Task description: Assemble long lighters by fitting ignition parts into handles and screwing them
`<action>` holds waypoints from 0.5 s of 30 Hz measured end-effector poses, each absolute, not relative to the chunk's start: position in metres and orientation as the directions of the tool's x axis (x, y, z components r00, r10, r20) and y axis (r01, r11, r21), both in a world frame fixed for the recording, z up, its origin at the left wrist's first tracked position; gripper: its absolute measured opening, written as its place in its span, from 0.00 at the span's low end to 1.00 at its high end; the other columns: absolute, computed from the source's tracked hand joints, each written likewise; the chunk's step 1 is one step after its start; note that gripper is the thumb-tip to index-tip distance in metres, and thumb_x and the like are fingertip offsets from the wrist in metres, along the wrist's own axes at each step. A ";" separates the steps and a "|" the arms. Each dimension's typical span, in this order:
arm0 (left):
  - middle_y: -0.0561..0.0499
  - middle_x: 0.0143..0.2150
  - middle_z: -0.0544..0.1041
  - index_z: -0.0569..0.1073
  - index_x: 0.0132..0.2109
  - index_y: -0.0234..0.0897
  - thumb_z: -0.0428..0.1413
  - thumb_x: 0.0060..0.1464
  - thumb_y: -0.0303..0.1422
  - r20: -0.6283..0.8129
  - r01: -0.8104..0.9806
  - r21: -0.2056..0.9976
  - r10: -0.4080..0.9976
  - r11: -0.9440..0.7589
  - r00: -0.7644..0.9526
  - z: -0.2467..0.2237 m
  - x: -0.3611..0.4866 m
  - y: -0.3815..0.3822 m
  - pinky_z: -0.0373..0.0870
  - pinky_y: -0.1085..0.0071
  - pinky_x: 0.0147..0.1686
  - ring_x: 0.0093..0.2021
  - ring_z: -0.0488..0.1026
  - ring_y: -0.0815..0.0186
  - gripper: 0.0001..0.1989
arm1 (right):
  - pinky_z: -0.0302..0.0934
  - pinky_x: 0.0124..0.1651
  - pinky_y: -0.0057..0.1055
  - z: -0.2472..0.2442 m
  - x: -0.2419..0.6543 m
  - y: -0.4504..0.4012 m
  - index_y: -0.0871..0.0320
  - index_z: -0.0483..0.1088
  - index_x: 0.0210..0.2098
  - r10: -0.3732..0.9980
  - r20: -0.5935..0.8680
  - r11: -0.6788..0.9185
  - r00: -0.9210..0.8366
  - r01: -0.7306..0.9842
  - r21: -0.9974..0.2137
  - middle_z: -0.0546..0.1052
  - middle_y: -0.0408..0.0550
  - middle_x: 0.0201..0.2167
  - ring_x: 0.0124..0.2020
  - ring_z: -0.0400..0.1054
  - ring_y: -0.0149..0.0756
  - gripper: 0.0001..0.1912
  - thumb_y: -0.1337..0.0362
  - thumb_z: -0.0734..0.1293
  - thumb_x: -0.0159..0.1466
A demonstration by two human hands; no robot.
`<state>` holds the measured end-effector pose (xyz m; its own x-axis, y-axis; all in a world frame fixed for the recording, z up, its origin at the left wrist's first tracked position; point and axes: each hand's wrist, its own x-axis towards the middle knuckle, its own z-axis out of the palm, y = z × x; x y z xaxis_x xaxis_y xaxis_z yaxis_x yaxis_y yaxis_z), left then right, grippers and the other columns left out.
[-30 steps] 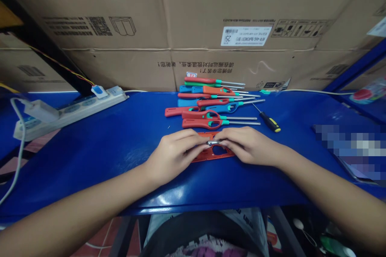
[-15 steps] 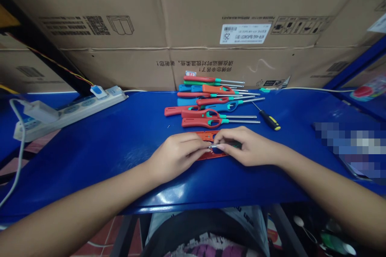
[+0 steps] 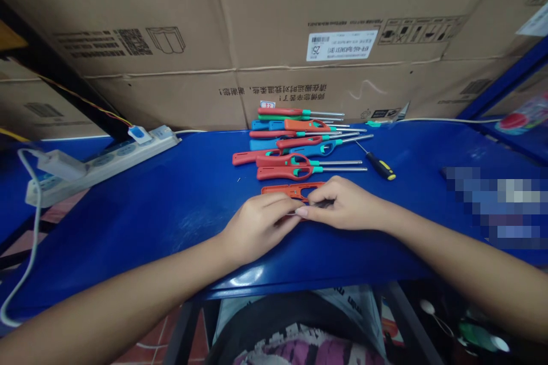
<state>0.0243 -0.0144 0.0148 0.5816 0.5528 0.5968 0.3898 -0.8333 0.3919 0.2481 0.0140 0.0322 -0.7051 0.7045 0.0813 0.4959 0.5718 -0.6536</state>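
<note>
My left hand (image 3: 261,225) and my right hand (image 3: 342,203) meet over the blue table, fingertips close together. Both are closed in a pinch around a small part that their fingers mostly hide. An orange lighter shell half (image 3: 282,189) lies under and just beyond the fingers, and a second orange piece is largely covered by them. Behind the hands lies a group of long-necked lighters, among them a red one (image 3: 278,173), a blue one (image 3: 310,150) and an orange one (image 3: 299,125), metal tubes pointing right.
A black and yellow screwdriver (image 3: 380,166) lies right of the lighters. On the left is a white power strip (image 3: 107,165) with plugs and cables. A large cardboard box (image 3: 171,91) stands along the back. A bottle (image 3: 520,118) is at the far right.
The silvery part seen between my fingertips is now mostly hidden. My left hand has shifted slightly right, and more of the orange shell's left end shows. The camera view has shifted a little.
</note>
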 end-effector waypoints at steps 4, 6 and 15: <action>0.48 0.39 0.82 0.77 0.48 0.36 0.61 0.60 0.30 0.504 0.373 0.594 0.692 -0.712 0.517 0.017 0.028 -0.014 0.77 0.72 0.37 0.36 0.80 0.66 0.10 | 0.41 0.25 0.26 0.033 0.251 0.015 0.59 0.58 0.18 0.719 0.102 0.596 -0.687 0.535 -0.599 0.53 0.35 0.16 0.19 0.47 0.24 0.27 0.51 0.64 0.68; 0.50 0.37 0.82 0.75 0.53 0.37 0.64 0.58 0.35 0.373 0.386 0.722 0.793 -0.574 0.482 0.019 0.029 -0.012 0.76 0.74 0.31 0.32 0.79 0.67 0.17 | 0.42 0.24 0.27 0.036 0.255 0.018 0.59 0.58 0.17 0.735 0.143 0.608 -0.663 0.550 -0.572 0.54 0.36 0.16 0.19 0.47 0.24 0.27 0.51 0.63 0.68; 0.46 0.31 0.82 0.79 0.41 0.31 0.54 0.63 0.51 -0.043 0.119 0.993 0.903 -0.009 0.427 0.025 0.020 0.007 0.74 0.74 0.25 0.23 0.74 0.70 0.24 | 0.45 0.27 0.29 0.052 0.290 0.034 0.58 0.61 0.20 0.709 0.311 0.704 -0.633 0.614 -0.357 0.60 0.39 0.18 0.21 0.52 0.26 0.27 0.48 0.63 0.69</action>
<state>0.0202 0.0072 0.0251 0.4267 0.9034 -0.0433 0.1192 -0.0087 0.9928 0.2901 0.0336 0.0520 -0.6329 0.7092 0.3107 0.6140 0.7041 -0.3567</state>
